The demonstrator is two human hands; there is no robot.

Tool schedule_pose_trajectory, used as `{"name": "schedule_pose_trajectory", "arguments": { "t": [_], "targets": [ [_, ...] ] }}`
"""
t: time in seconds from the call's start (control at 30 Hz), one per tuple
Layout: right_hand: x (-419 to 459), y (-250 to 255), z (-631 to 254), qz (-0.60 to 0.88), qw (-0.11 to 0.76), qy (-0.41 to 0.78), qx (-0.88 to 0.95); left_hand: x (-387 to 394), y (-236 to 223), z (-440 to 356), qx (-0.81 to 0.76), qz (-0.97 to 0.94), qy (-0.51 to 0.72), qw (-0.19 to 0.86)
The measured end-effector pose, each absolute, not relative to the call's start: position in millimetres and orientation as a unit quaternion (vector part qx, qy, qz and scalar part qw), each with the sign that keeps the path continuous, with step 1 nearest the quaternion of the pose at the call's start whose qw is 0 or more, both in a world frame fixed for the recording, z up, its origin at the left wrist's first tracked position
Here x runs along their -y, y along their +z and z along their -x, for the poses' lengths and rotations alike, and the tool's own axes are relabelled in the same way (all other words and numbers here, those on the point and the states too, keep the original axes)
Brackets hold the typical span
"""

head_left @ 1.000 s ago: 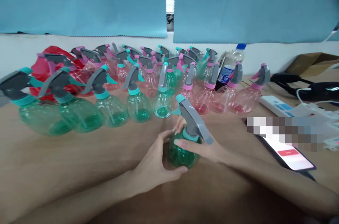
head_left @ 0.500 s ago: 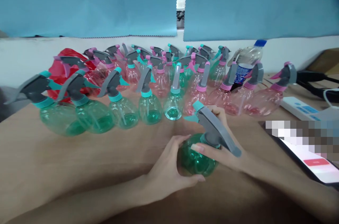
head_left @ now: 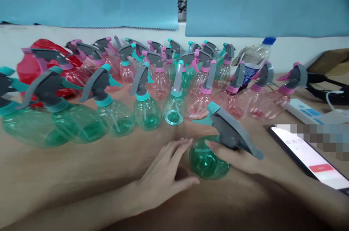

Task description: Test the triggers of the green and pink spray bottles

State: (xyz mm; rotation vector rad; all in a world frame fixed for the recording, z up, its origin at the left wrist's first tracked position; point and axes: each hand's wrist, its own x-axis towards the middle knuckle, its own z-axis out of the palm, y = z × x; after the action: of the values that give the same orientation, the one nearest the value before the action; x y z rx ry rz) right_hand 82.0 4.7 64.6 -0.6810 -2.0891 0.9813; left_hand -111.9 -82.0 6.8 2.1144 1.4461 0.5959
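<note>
A green spray bottle (head_left: 208,160) with a grey and teal trigger head stands near the front of the table, its head leaning toward the right. My right hand (head_left: 237,158) is wrapped around its neck, thumb across the front; most of the fingers are hidden behind the bottle. Just left of it, my left hand (head_left: 169,172) has its fingers stretched out and thumb apart, holding nothing. Behind my hands stands a row of more spray bottles, among them a clear green one (head_left: 174,109) with a teal collar and a pink one (head_left: 205,102) with a pink collar.
Several more pink and green bottles crowd toward the wall. A red plastic bag (head_left: 43,54) lies at back left. A large bottle with a blue cap (head_left: 268,41) leans at the back right. On the right are a white power strip (head_left: 304,111) and a phone (head_left: 297,154).
My left hand has let go of the green spray bottle and drawn slightly left, its fingers opening. My right hand keeps hold of the bottle, now a little further right. The view has shifted slightly.
</note>
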Motion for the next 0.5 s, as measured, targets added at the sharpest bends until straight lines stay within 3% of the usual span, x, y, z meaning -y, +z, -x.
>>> {"name": "schedule_pose_trajectory", "arguments": {
  "t": [0.2, 0.5],
  "targets": [
    [-11, 64, -82, 0.287, 0.363, 0.415, 0.783, 76, -2, 114, -0.552, -0.817, 0.105, 0.130],
    [-12, 61, -84, 0.282, 0.375, 0.375, 0.800, 77, -5, 114, -0.551, -0.823, 0.104, 0.093]
  ]
}}
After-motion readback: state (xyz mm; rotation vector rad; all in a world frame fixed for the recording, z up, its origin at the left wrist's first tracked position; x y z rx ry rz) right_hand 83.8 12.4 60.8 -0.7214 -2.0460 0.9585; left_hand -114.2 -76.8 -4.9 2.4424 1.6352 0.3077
